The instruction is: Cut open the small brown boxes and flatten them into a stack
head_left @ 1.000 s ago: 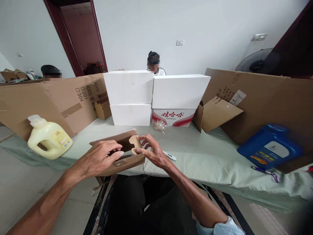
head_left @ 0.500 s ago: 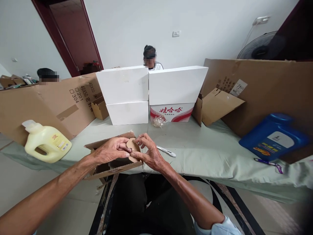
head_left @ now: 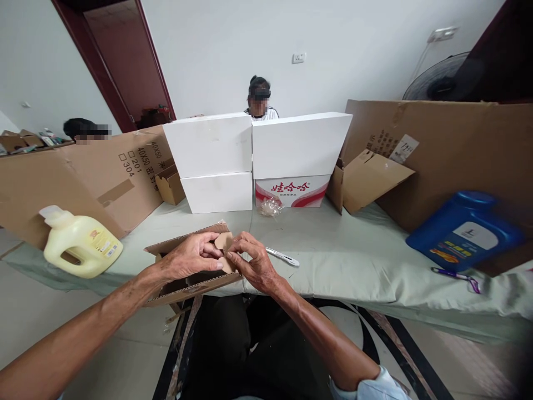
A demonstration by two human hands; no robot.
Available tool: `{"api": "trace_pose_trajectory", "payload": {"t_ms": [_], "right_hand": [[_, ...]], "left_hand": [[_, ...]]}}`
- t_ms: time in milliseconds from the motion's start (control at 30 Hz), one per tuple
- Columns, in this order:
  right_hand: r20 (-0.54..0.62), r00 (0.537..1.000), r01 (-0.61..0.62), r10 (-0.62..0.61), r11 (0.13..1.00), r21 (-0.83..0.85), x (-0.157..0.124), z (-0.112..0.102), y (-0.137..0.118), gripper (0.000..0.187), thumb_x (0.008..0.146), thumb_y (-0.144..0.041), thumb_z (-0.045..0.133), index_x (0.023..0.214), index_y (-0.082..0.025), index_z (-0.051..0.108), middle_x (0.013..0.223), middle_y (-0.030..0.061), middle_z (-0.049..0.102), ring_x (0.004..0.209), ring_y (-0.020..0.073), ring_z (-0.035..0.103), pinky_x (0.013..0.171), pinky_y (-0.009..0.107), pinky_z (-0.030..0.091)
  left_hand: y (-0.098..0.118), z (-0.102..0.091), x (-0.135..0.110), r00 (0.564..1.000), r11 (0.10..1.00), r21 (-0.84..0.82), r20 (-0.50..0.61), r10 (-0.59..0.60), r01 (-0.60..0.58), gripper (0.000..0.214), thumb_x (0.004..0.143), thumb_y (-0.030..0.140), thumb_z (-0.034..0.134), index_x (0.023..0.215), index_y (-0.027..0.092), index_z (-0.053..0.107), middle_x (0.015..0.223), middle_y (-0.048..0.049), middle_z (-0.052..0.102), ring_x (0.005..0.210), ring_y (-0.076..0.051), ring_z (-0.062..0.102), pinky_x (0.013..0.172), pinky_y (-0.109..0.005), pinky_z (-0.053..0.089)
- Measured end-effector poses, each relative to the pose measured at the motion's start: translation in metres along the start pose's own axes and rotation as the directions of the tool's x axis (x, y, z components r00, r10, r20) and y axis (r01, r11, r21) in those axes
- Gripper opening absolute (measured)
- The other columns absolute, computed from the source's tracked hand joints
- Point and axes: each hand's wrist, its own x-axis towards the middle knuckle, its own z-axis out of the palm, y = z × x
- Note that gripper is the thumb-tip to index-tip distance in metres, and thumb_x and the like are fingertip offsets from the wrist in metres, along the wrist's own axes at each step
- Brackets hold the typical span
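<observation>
An open cardboard box (head_left: 195, 290) lies at the front edge of the cloth-covered table, its mouth facing me. Over its right end, my left hand (head_left: 194, 255) grips a small tan cardboard piece (head_left: 224, 241) with rounded edges. My right hand (head_left: 254, 264) pinches the same piece from the right, thumb and fingers pressed together. Part of the piece is hidden behind the fingers. Just right of my right hand lies a white utility knife (head_left: 283, 256) on the cloth.
White boxes (head_left: 210, 147) are stacked at the back, with crumpled clear plastic (head_left: 270, 207) before them. A yellow jug (head_left: 83, 244) stands left; a blue bottle (head_left: 466, 233) and a purple pen (head_left: 456, 276) are right. Large cardboard sheets (head_left: 449, 144) flank the table. Two people (head_left: 259, 100) sit beyond.
My right hand's fingers have drawn together onto the cardboard piece, where before they were more spread. My left hand has stayed nearly in place. The person at the back has shifted slightly right.
</observation>
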Motion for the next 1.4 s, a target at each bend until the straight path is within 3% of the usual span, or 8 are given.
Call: {"api": "trace_pose_trajectory", "payload": {"t_ms": [233, 467, 600, 667, 767, 933, 1133, 1400], "right_hand": [[-0.054, 0.994, -0.088, 0.097, 0.986, 0.139, 0.005, 0.000, 0.006, 0.048, 0.106, -0.063, 0.061, 0.078, -0.023, 0.058, 0.078, 0.0000, 0.056, 0.074, 0.0167, 0.050, 0.073, 0.033, 0.044], [-0.027, 0.949, -0.272, 0.314, 0.858, 0.435, 0.014, -0.006, 0.013, 0.054, 0.093, -0.075, 0.073, 0.082, -0.022, 0.062, 0.078, 0.0015, 0.067, 0.071, 0.0157, 0.059, 0.072, 0.032, 0.053], [-0.062, 0.938, -0.281, 0.341, 0.854, 0.437, 0.018, -0.013, 0.031, 0.053, 0.091, -0.074, 0.075, 0.083, -0.022, 0.064, 0.082, 0.0035, 0.072, 0.070, 0.0160, 0.063, 0.071, 0.033, 0.057], [-0.149, 0.934, -0.264, 0.323, 0.910, 0.320, 0.017, -0.019, 0.048, 0.052, 0.095, -0.072, 0.070, 0.084, -0.022, 0.065, 0.080, 0.0033, 0.071, 0.068, 0.0159, 0.063, 0.068, 0.032, 0.056], [-0.307, 0.924, -0.264, 0.229, 0.961, -0.076, 0.020, -0.038, 0.081, 0.049, 0.104, -0.066, 0.055, 0.086, -0.022, 0.066, 0.077, 0.0021, 0.068, 0.068, 0.0166, 0.061, 0.067, 0.030, 0.053], [-0.415, 0.893, -0.373, 0.176, 0.806, -0.460, 0.043, -0.097, 0.135, 0.029, 0.105, -0.040, 0.053, 0.088, -0.022, 0.069, 0.091, 0.0062, 0.068, 0.085, 0.0214, 0.059, 0.082, 0.033, 0.048], [-0.350, 0.897, -0.443, 0.272, 0.544, -0.712, 0.074, -0.138, 0.187, 0.025, 0.105, -0.021, 0.051, 0.103, -0.017, 0.076, 0.114, 0.0168, 0.072, 0.109, 0.0280, 0.057, 0.088, 0.033, 0.042], [-0.154, 0.872, -0.344, 0.465, 0.357, -0.869, 0.066, -0.121, 0.228, 0.031, 0.109, -0.017, 0.050, 0.107, -0.013, 0.080, 0.124, 0.0191, 0.075, 0.118, 0.0273, 0.058, 0.096, 0.034, 0.040]], "left_hand": [[-0.004, -0.002, 0.001, 1.000, 0.998, 0.051, -0.009, -0.024, 0.025, 0.081, 0.075, 0.031, 0.082, 0.149, 0.012, 0.053, 0.095, -0.0040, 0.081, 0.079, -0.019, 0.072, 0.070, -0.030, 0.048], [-0.014, -0.005, 0.002, 0.994, 0.993, 0.099, -0.089, -0.057, 0.066, 0.103, 0.071, 0.034, 0.084, 0.162, 0.009, 0.042, 0.110, -0.0115, 0.083, 0.103, -0.029, 0.077, 0.090, -0.039, 0.055], [-0.016, -0.007, 0.001, 0.991, 0.988, 0.116, -0.093, -0.094, 0.105, 0.114, 0.071, 0.039, 0.084, 0.168, 0.008, 0.033, 0.114, -0.0134, 0.083, 0.112, -0.033, 0.076, 0.099, -0.045, 0.055], [-0.018, -0.008, 0.001, 0.990, 0.988, 0.115, -0.101, -0.093, 0.105, 0.117, 0.071, 0.042, 0.085, 0.169, 0.008, 0.031, 0.114, -0.0130, 0.083, 0.118, -0.034, 0.075, 0.103, -0.045, 0.054], [-0.023, -0.009, 0.002, 0.991, 0.989, 0.110, -0.098, -0.092, 0.102, 0.117, 0.071, 0.045, 0.085, 0.168, 0.007, 0.032, 0.112, -0.0128, 0.083, 0.119, -0.035, 0.074, 0.103, -0.045, 0.055], [-0.029, -0.010, 0.005, 0.994, 0.992, 0.090, -0.068, -0.082, 0.088, 0.106, 0.073, 0.047, 0.084, 0.163, 0.011, 0.041, 0.109, -0.0108, 0.083, 0.106, -0.032, 0.076, 0.099, -0.047, 0.057], [-0.031, -0.010, 0.005, 0.991, 0.990, 0.088, -0.082, -0.103, 0.110, 0.109, 0.074, 0.047, 0.085, 0.166, 0.013, 0.039, 0.117, -0.0127, 0.082, 0.112, -0.033, 0.077, 0.101, -0.045, 0.060], [-0.037, -0.015, 0.003, 0.990, 0.986, 0.103, -0.060, -0.125, 0.130, 0.106, 0.078, 0.050, 0.087, 0.167, 0.020, 0.039, 0.121, -0.0129, 0.082, 0.126, -0.035, 0.074, 0.107, -0.047, 0.061]]}}
